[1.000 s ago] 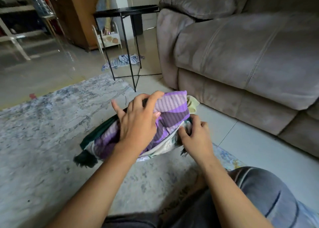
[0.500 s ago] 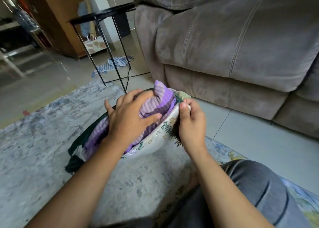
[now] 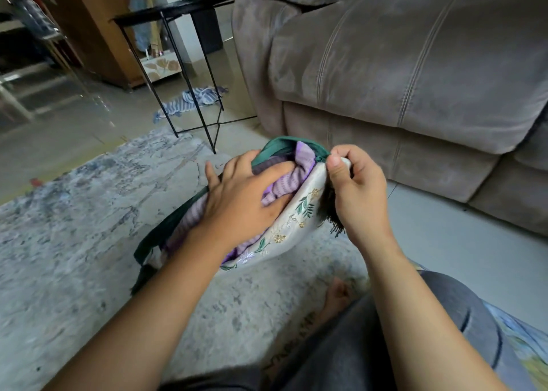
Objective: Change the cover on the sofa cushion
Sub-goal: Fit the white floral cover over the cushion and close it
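The cushion (image 3: 284, 183) sits partly inside the cover (image 3: 296, 221), which lies on the rug (image 3: 74, 227) in front of the person. The left grip (image 3: 243, 195) presses on the cushion at the cover's opening. The right grip (image 3: 353, 189) pinches the cover's far right corner. Behind and to the right, the sofa (image 3: 415, 64) stands on the floor (image 3: 444, 242). Left of the sofa, behind the rug, stands a side table (image 3: 175, 7), with a cloth (image 3: 192, 100) on the floor beneath it. The person's knee (image 3: 444, 316) is nearest, at the right, with a foot (image 3: 335, 296) on the rug beside it.
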`<control>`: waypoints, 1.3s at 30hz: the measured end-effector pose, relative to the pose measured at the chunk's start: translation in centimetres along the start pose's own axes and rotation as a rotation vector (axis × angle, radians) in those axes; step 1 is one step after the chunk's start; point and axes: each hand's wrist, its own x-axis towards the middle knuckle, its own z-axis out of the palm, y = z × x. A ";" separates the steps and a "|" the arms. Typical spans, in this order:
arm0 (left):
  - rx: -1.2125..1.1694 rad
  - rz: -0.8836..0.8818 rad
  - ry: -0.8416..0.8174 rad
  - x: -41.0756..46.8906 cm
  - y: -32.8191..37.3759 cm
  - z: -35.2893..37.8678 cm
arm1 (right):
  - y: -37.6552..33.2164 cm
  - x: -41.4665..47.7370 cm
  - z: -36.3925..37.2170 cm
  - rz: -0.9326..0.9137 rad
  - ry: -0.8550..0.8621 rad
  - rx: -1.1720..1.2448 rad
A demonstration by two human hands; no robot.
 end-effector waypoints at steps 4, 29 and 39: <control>-0.080 0.004 -0.028 0.8 1.8 0.6 | -0.6 0.3 -1.0 -0.030 0.078 0.022; -0.263 0.032 -0.085 2.5 2.3 1.9 | -1.5 0.2 -2.4 0.191 0.184 -0.900; -0.116 0.052 0.023 2.3 3.2 2.8 | -1.9 -0.4 -6.4 0.428 -0.224 -0.614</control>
